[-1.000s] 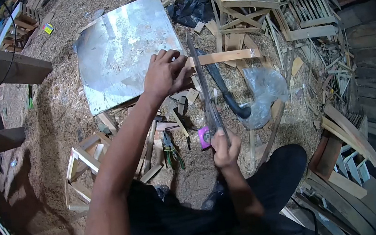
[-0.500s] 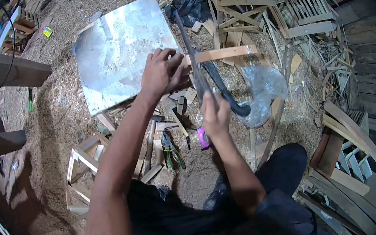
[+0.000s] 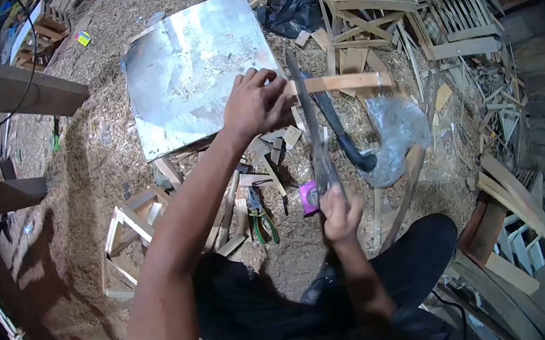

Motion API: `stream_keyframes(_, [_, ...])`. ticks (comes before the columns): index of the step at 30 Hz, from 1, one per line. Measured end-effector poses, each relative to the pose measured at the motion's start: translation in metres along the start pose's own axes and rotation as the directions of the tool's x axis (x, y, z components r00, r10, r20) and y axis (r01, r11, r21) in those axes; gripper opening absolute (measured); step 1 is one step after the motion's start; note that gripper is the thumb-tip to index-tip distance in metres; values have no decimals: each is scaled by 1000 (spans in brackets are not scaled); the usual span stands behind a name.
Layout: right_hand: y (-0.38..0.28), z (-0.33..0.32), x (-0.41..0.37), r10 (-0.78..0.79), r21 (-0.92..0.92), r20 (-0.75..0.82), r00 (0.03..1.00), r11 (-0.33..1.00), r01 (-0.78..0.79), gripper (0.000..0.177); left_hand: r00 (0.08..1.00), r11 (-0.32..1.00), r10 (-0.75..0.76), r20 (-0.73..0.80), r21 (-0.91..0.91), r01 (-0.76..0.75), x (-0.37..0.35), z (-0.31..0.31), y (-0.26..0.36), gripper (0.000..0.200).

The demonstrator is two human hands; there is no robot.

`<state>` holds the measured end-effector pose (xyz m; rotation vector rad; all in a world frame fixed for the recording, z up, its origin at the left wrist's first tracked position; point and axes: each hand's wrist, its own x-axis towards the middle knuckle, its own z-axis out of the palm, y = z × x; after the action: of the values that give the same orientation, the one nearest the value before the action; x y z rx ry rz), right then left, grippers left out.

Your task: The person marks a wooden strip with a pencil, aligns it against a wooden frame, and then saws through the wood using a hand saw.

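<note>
Head view: right hand [image 3: 341, 212] fisted on the handsaw [image 3: 312, 130], blade running up-frame across the sideways wood strip [image 3: 344, 83], left hand [image 3: 255, 103] clamping it alongside

Left hand [image 3: 255, 103], bare, lies back upward with fingers curled down, pressing at the far end of the long, nearly straight left arm [image 3: 184, 230] that reaches forward. Right hand [image 3: 340, 212] sits close to the body (its forearm steeply foreshortened), closed in a tight fist grip, thumb side uppermost.
</note>
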<state>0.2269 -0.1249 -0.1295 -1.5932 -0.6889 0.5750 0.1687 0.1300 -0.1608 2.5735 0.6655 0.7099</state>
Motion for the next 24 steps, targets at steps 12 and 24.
stream_keyframes(12, [19,-6,30,56,19,64,996,998,-57,41,1000,999,-5,-9,46,5,5,1,1,25])
stream_keyframes(24, [6,19,79,3,-117,53,999,993,4,39,1000,998,1,-23,69,1,4,1,3,31])
